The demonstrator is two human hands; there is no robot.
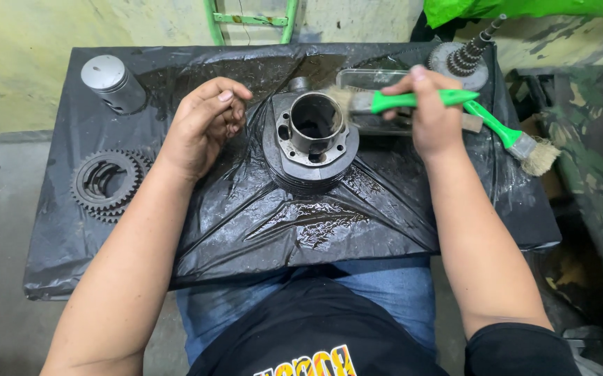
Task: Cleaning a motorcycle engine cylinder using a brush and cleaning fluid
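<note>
Your right hand (432,115) is gripping the green-handled paintbrush (413,100), fingers wrapped tight around it, bristles touching the rim of the dark finned metal cylinder (313,143) just left of them. Your left hand (204,125) is resting loosely curled, holding nothing, beside it on the wet black plastic-covered surface (301,223). The cylinder is likely heavy, rigid and slick; grip its fins.

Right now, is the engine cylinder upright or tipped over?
Upright. The engine cylinder stands on its finned base on the black plastic sheet, bore opening facing up at the camera. The right hand holds a green-handled brush at its rim.
</note>
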